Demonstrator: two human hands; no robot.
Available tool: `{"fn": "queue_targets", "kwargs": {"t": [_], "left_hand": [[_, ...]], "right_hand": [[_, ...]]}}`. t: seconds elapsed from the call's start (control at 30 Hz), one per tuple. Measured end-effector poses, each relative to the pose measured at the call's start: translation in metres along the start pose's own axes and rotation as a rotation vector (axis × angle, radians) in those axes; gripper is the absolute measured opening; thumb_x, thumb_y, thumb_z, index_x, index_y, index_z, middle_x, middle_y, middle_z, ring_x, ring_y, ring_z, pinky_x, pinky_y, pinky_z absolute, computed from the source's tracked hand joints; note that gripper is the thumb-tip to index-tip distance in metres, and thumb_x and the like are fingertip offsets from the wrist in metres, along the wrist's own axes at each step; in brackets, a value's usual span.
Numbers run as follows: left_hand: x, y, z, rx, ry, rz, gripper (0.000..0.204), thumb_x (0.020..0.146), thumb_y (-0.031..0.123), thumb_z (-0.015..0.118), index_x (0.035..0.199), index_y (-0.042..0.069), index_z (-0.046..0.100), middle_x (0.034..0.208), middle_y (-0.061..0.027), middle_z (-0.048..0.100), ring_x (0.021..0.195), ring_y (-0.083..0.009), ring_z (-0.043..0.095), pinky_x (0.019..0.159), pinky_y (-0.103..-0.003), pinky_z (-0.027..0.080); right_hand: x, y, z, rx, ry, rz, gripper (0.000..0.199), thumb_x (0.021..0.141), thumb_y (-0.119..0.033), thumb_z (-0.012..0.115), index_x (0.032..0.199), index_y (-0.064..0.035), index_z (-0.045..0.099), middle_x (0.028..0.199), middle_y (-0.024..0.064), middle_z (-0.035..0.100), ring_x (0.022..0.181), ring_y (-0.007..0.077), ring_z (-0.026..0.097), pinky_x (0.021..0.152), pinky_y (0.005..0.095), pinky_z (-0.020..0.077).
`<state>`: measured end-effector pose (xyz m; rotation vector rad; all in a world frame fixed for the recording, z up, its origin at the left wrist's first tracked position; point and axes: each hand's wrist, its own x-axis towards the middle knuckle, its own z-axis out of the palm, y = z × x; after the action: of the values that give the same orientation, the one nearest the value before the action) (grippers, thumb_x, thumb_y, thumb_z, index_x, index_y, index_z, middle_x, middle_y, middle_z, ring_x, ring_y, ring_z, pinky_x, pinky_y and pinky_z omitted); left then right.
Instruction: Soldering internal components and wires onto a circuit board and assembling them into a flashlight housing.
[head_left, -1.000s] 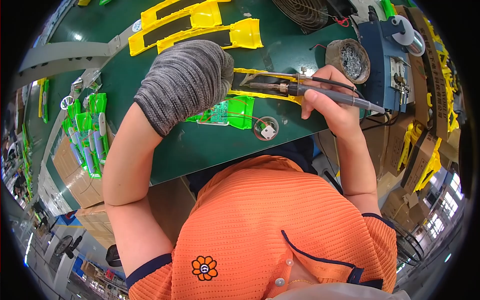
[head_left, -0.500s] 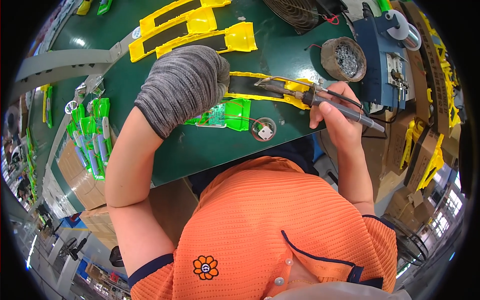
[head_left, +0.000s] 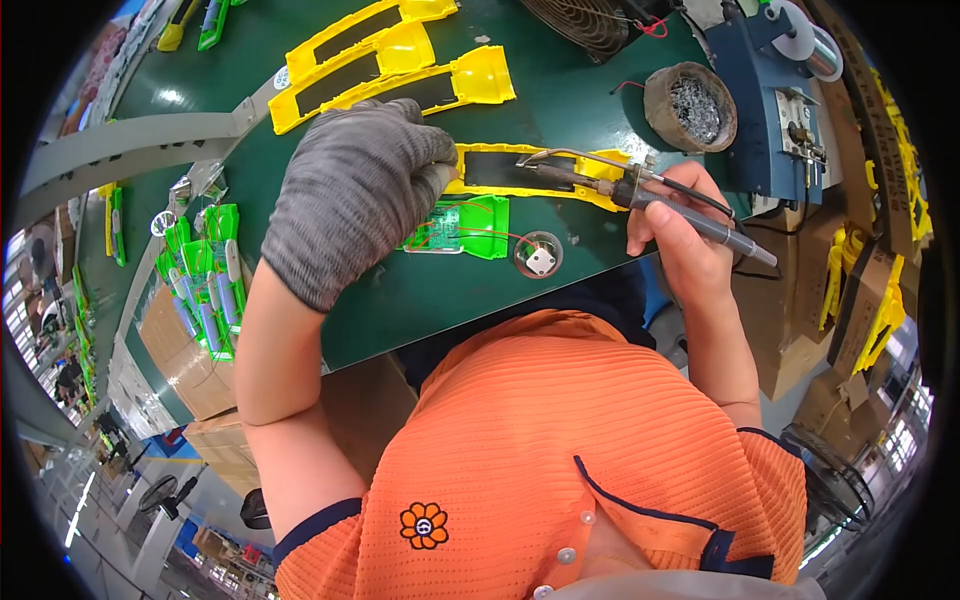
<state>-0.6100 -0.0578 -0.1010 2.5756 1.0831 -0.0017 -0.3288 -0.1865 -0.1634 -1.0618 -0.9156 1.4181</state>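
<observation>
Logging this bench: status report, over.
Gloved left hand at left end of yellow casing. Right hand gripping soldering iron over it. Green casing close alongside.

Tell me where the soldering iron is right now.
In the head view, the soldering iron is right of centre, in the person's right hand, its tip end over the yellow casing and its handle below the round bowl.

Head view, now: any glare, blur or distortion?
Head view: glare on the green table, including just left of the round pot; head view: the gloved left hand looks softer than the orange shirt, possibly motion blur; head view: fisheye bending toward the picture's rim.
</observation>
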Motion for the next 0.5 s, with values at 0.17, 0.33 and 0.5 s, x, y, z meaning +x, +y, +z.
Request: {"fn": "queue_targets", "kwargs": {"t": [0.17,0.33,0.5], "left_hand": [[-0.022,0.011,0.007,-0.133,0.08,0.077,0.019,0.072,0.015,0.078,0.09,0.013,0.075,0.095,-0.0063,0.067,0.099,-0.0287,0.062,0.09,-0.042,0.046],[-0.03,0.018,0.029,-0.104,0.302,0.052,0.019,0.069,0.014,0.078,0.088,0.015,0.074,0.108,-0.0053,0.067,0.117,-0.0314,0.057,0.1,-0.048,0.04],[-0.025,0.042,0.044,-0.161,0.362,0.129,0.019,0.074,0.011,0.073,0.092,0.012,0.066,0.107,-0.0053,0.067,0.113,-0.0286,0.059,0.099,-0.046,0.041]], "right_hand": [[-0.001,0.002,0.005,0.079,0.036,0.006,0.015,0.092,-0.005,0.062,0.101,0.001,0.052,0.08,0.0125,0.064,0.065,0.0182,0.063,0.063,0.0314,0.0521],[-0.003,0.008,0.02,0.233,0.105,0.043,0.012,0.097,-0.01,0.057,0.103,-0.0016,0.051,0.082,0.0107,0.06,0.068,0.0174,0.06,0.086,0.038,0.0494],[-0.003,0.015,0.034,0.299,0.115,0.001,0.011,0.098,-0.014,0.055,0.104,-0.0061,0.052,0.077,0.0049,0.056,0.067,0.016,0.058,0.105,0.0476,0.0448]]}}
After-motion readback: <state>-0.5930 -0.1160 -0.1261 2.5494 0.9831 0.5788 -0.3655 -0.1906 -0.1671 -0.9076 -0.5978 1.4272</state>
